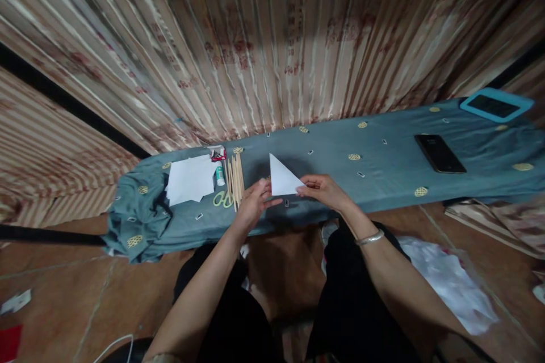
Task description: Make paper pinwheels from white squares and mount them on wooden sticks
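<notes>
Left hand [255,199] and right hand [324,190] pinch the paper [281,178]; keep edges aligned, crease flat on tabletop [392,177].

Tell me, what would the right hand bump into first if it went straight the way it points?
The right hand pinches the white paper triangle, so that comes first; past it, probably the left hand.

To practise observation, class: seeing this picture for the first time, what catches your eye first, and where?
The white paper triangle stands out at the centre, pinched between the left hand and right hand over the blue-grey cloth. Left of it lie wooden sticks, green-handled scissors and white sheets; a black phone lies to the right.
</notes>
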`<state>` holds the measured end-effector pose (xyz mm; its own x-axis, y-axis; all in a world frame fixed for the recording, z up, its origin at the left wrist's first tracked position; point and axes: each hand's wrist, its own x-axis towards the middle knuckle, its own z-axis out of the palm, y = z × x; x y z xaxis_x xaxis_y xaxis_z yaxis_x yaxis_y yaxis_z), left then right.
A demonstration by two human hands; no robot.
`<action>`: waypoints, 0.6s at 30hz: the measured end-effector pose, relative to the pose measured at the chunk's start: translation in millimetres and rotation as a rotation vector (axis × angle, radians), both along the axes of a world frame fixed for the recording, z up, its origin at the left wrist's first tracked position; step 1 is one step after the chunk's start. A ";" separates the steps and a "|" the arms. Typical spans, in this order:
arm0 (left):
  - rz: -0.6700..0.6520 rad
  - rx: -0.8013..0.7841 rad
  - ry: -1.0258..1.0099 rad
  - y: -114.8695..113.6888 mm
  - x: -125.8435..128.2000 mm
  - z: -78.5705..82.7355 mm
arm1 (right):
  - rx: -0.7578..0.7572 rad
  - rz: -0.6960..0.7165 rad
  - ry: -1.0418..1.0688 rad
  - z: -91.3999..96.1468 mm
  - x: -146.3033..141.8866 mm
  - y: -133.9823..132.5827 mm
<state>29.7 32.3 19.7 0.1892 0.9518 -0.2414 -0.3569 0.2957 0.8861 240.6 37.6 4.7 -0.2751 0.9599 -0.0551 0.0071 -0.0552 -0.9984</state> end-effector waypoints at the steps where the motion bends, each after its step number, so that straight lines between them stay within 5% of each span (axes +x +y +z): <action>1: 0.000 -0.013 -0.015 0.1 -2.4 0.4 | 0.005 0.004 0.006 0.3 -3.4 0.6; 18: -0.099 -0.164 -0.168 10.3 -23.4 -36.2 | 0.044 -0.063 -0.158 -20.0 -34.3 10.2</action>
